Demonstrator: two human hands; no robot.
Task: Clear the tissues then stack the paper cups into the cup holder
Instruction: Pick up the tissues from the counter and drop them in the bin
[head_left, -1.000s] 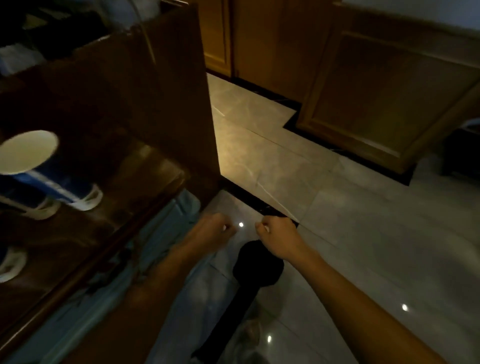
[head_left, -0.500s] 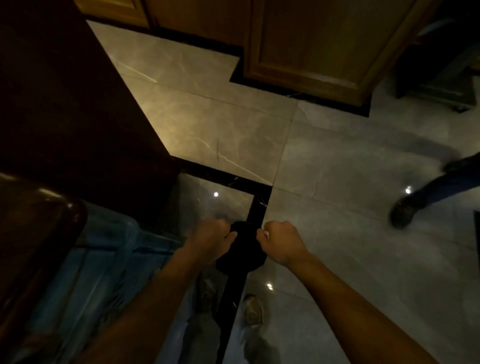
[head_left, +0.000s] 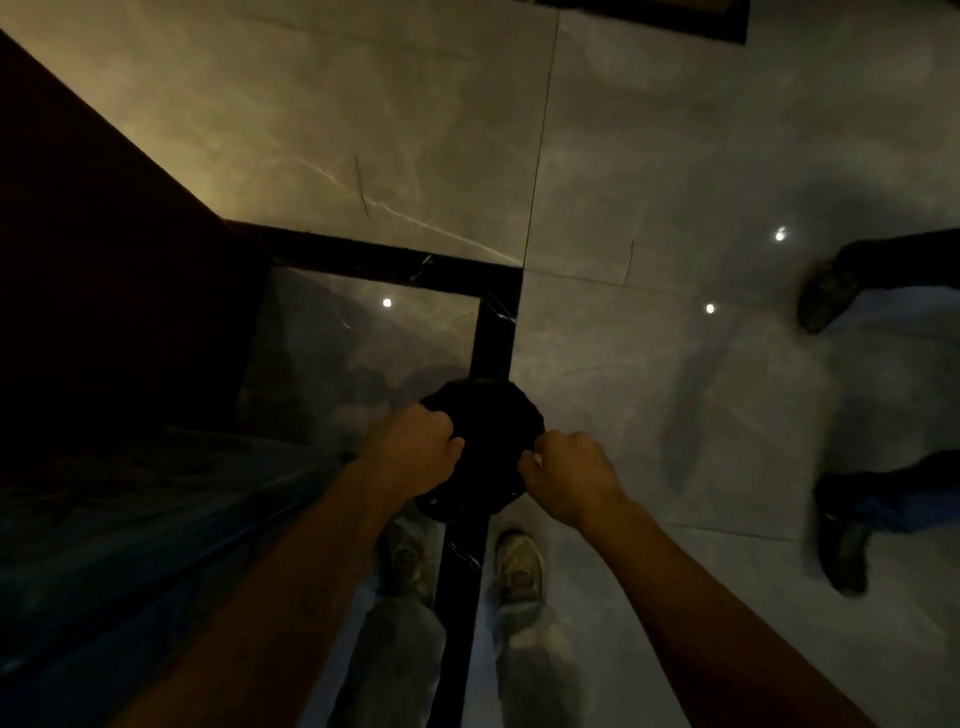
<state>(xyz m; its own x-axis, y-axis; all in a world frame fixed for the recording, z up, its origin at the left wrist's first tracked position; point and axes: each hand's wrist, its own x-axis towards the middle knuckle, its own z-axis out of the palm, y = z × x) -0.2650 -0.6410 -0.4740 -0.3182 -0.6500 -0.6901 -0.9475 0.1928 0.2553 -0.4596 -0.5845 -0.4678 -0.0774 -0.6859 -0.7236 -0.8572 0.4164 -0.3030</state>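
My left hand (head_left: 410, 452) and my right hand (head_left: 566, 478) are both clenched on the opposite edges of a black, roundish, crumpled thing (head_left: 483, 441) that looks like a bag. I hold it at waist height over the tiled floor. What is inside it is too dark to make out. No tissues, paper cups or cup holder are in view.
A dark wooden counter side (head_left: 104, 260) fills the left, with blue plastic sheeting (head_left: 130, 545) below it. A black strip (head_left: 493, 338) runs across the grey floor tiles. My shoes (head_left: 517, 561) stand below the bag. Another person's feet (head_left: 831, 296) are at the right edge.
The view has tipped down from the counter with blue cups to the floor. Both hands stay clenched on the black thing. Another person's feet have come in at the right.
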